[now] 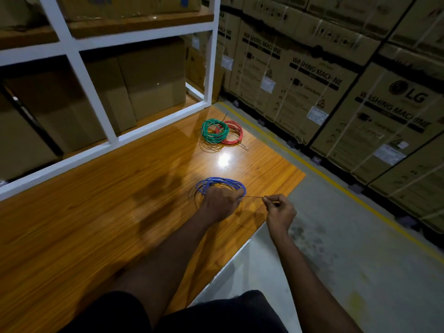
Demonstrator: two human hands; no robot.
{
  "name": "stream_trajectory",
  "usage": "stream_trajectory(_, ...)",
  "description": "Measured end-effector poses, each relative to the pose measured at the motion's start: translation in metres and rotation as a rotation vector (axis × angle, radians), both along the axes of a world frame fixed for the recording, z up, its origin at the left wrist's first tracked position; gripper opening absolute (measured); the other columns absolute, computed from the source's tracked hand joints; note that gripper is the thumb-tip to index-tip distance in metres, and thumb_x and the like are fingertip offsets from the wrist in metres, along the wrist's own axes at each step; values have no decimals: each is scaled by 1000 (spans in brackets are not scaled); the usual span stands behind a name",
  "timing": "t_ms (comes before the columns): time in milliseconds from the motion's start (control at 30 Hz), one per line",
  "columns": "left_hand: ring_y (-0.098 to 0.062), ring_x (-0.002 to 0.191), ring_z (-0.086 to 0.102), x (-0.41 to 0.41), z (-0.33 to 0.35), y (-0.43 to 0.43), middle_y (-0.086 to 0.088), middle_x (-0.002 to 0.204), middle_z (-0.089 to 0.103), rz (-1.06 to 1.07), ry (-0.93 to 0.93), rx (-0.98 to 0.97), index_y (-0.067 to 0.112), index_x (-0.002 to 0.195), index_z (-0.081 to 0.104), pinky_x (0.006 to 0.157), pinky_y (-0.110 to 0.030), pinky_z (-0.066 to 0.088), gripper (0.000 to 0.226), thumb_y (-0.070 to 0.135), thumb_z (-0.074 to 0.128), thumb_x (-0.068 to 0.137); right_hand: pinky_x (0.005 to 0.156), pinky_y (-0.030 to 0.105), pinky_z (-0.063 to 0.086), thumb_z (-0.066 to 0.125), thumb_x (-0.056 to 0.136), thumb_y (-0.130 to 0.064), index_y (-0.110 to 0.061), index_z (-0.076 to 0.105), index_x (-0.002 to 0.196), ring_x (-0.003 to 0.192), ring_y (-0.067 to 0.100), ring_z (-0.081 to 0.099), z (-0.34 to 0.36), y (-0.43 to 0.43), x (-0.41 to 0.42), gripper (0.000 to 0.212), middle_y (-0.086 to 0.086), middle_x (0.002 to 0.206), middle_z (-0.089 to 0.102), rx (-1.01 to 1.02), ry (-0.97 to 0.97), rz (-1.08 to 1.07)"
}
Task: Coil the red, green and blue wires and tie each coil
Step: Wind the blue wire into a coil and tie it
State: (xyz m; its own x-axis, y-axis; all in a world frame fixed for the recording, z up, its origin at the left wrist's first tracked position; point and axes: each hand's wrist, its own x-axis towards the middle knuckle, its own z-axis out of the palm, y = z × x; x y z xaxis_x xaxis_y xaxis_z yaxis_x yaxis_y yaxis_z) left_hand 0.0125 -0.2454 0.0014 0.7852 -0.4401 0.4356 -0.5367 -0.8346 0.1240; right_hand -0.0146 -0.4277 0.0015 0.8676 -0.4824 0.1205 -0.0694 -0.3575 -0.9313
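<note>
The left hand point(219, 204) grips the blue coil point(216, 181), whose loose loops fan out at its 12 o'clock on the bench point(96, 200). At 3 o'clock, the right hand point(280, 211) has its fingers point(269, 200) pinching a thin dark tie point(254, 197) stretched from the coil. The green coil point(209, 137) and red coil point(236, 131) overlap farther off at 12 o'clock.

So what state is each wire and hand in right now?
blue coil: wound, gripped by left hand.
green coil: wound, partly over red coil.
red coil: wound, lying flat.
tie: taut between hands.
left hand: grips blue coil.
right hand: pinches tie.
</note>
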Motion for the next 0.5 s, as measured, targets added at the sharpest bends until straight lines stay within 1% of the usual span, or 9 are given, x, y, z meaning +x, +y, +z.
stream_trajectory(67,-24,42,58,2,-4,0,-3,49,59,-4,14,26,24,91,57,40,-25,39,24,42,43,83,57,29,43,76,76,-2,-16,65,67,58,18,56,-3,0,0,20,4,64,63,-13,16,-13)
stream_trajectory(133,-23,40,57,4,-6,-1,-3,47,59,12,47,49,23,90,59,41,-26,41,23,41,48,82,56,24,42,76,76,-2,-14,65,68,58,12,56,-5,-1,0,18,3,64,63,-52,21,11)
stream_trajectory(200,-24,39,56,5,-7,0,-4,45,57,40,99,60,20,89,61,44,-28,45,22,38,56,76,56,13,40,75,77,-2,-13,68,71,60,8,58,-7,-8,1,14,0,68,65,-188,1,113)
stream_trajectory(233,-26,40,57,5,-9,1,-4,46,57,48,115,67,17,89,60,46,-29,46,24,35,57,73,57,13,41,74,78,-3,-12,69,73,62,9,58,-7,-13,4,12,0,72,66,-275,-9,169)
stream_trajectory(267,-28,44,57,5,-12,3,-6,49,58,47,121,69,15,90,58,48,-30,46,25,31,54,71,58,17,43,73,79,-2,-11,70,76,63,12,58,-7,-18,6,10,1,75,67,-352,-19,210)
stream_trajectory(300,-29,51,58,6,-15,6,-7,56,59,33,121,66,15,92,54,51,-33,47,26,29,50,70,60,24,45,71,80,-2,-11,71,78,65,15,59,-8,-24,10,9,2,78,67,-410,-29,232)
stream_trajectory(367,-31,64,58,10,-19,11,-8,70,59,1,111,61,16,91,50,58,-38,49,27,28,49,67,63,30,48,69,82,-2,-11,72,81,69,19,60,-10,-32,18,9,5,82,68,-466,-24,241)
stream_trajectory(467,-29,70,57,16,-19,19,-7,74,57,-11,51,113,15,74,61,65,-38,47,10,20,63,65,67,31,48,69,84,-6,-12,73,86,74,22,61,-10,-34,25,7,6,87,69,-509,19,253)
stream_trajectory(500,-28,72,57,17,-19,21,-6,76,57,7,51,155,17,70,64,67,-39,45,6,21,64,66,68,30,47,69,84,-7,-12,73,88,76,22,62,-10,-34,29,8,6,88,68,-517,30,255)
